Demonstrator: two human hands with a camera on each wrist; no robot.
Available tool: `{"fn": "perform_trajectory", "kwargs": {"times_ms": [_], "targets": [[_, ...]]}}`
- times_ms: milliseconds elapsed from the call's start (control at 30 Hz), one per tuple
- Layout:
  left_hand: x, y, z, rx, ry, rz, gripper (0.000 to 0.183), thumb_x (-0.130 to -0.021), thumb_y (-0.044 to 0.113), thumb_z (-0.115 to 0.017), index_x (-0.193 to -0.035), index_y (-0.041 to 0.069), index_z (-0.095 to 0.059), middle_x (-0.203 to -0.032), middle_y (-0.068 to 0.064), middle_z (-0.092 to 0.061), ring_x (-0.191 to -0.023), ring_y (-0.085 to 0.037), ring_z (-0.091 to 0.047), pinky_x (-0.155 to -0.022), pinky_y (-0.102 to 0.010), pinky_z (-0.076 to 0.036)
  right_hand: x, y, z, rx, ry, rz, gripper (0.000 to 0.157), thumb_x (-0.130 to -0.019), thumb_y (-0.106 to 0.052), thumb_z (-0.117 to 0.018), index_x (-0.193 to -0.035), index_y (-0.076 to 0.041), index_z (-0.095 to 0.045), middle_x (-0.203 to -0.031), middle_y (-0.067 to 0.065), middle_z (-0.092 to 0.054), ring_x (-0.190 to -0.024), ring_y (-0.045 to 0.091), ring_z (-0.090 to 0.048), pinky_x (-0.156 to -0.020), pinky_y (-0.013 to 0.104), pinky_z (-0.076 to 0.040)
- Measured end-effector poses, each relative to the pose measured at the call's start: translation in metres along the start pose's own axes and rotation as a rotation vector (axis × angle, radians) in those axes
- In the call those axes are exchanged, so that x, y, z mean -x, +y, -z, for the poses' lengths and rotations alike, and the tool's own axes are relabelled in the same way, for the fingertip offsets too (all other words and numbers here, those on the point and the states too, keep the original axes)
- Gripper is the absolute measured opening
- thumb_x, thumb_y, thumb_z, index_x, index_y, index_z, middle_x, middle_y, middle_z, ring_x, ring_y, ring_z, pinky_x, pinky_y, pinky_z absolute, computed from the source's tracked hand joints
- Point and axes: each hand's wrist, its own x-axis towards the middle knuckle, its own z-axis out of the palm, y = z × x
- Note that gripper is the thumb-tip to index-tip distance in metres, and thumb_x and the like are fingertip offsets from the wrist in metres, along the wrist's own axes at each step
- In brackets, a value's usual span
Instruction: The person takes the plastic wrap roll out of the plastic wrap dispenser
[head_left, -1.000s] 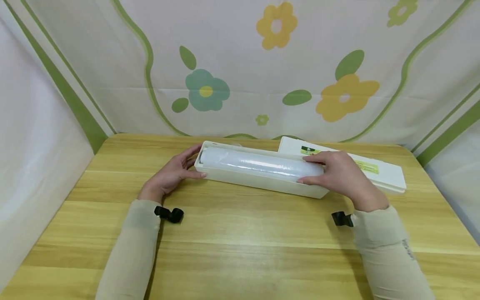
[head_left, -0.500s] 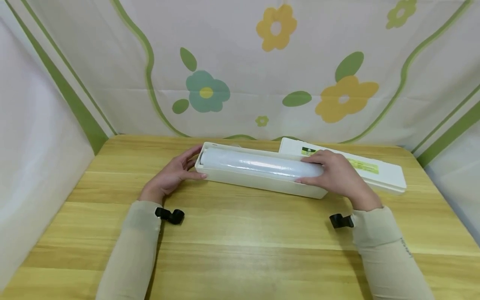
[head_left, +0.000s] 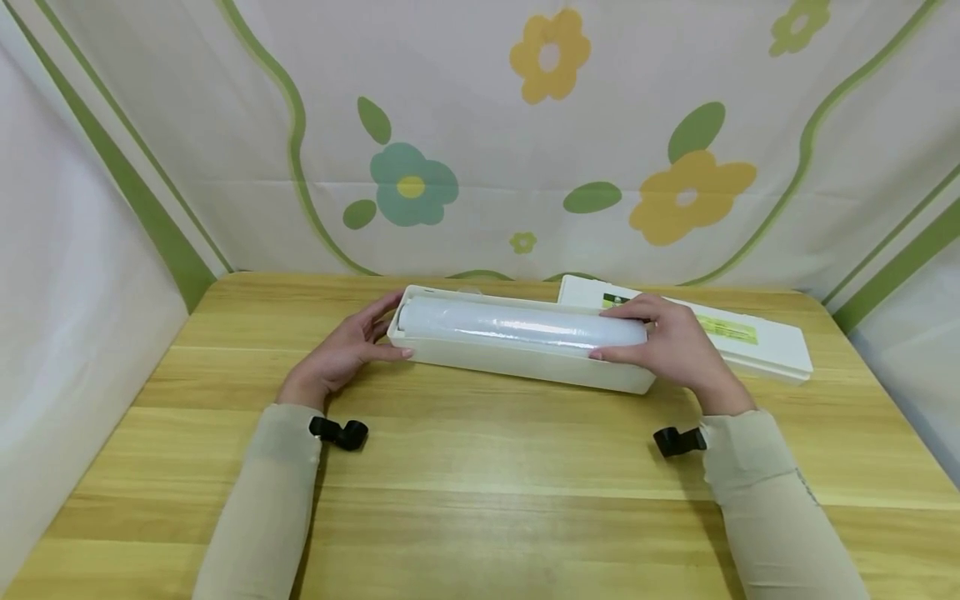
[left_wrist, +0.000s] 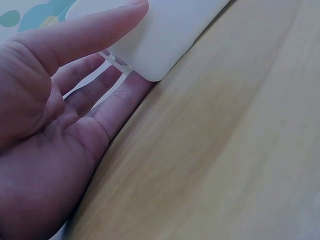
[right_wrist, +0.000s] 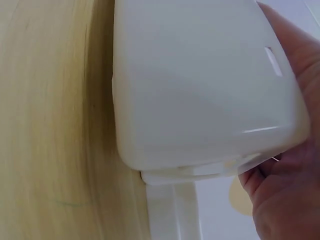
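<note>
The box [head_left: 525, 367] is creamy white, the roll [head_left: 487, 321] milky white. The white lid [head_left: 778, 343] bears a green-and-yellow label [head_left: 727, 331]. Sleeves [head_left: 258, 492] are beige, the tabletop [head_left: 480, 483] yellow-brown woodgrain. The white curtain [head_left: 480, 100] carries 2 orange-yellow flowers [head_left: 550, 56], 1 teal flower [head_left: 411, 186] and green leaves [head_left: 592, 197].

over the head feed i see both forearms [head_left: 258, 500] reaching forward, left hand [head_left: 337, 357] with thumb spread from fingers, right hand [head_left: 678, 346] arched, pinching.

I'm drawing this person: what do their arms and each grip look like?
The left sleeve and right sleeve are beige; the right has tiny dark marks I can't read. A black gadget sticks out at each cuff. The left grip and right grip wear no gloves.
</note>
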Motion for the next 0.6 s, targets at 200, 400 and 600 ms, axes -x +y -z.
{"fn": "perform_trajectory", "kwargs": {"times_ms": [200, 400, 600], "targets": [[0.001, 0.002, 0.000, -0.007, -0.003, 0.004, 0.101, -0.093, 0.000, -0.081, -0.173, 0.028, -0.026, -0.180, 0.003, -0.023, -0.163, -0.031, -0.031, -0.103, -0.014, -0.048, 0.002, -0.003, 0.004, -0.082, -0.026, -0.111, 0.059, -0.073, -0.049, -0.100, -0.124, -0.026, -0.081, -0.122, -0.003, -0.074, -0.104, 0.015, -0.060, -0.081, 0.021, -0.049], [0.001, 0.001, 0.000, -0.002, -0.007, -0.006, 0.101, -0.093, -0.001, -0.080, -0.173, 0.027, -0.025, -0.180, 0.001, -0.024, -0.162, -0.032, -0.033, -0.103, -0.014, -0.048, 0.003, -0.010, 0.007, -0.143, -0.036, -0.164, 0.058, -0.076, -0.048, -0.099, -0.126, -0.026, -0.080, -0.134, -0.001, -0.071, -0.110, 0.016, -0.061, -0.087, 0.022, -0.049], [0.000, 0.000, -0.001, 0.004, -0.011, -0.020, 0.102, -0.092, -0.002, -0.081, -0.173, 0.027, -0.027, -0.179, 0.001, -0.026, -0.161, -0.032, -0.035, -0.103, -0.015, -0.050, 0.002, -0.014, 0.009, -0.158, -0.022, -0.152, 0.056, -0.079, -0.045, -0.097, -0.128, -0.026, -0.079, -0.134, -0.004, -0.069, -0.116, 0.013, -0.058, -0.097, 0.025, -0.045]]}}
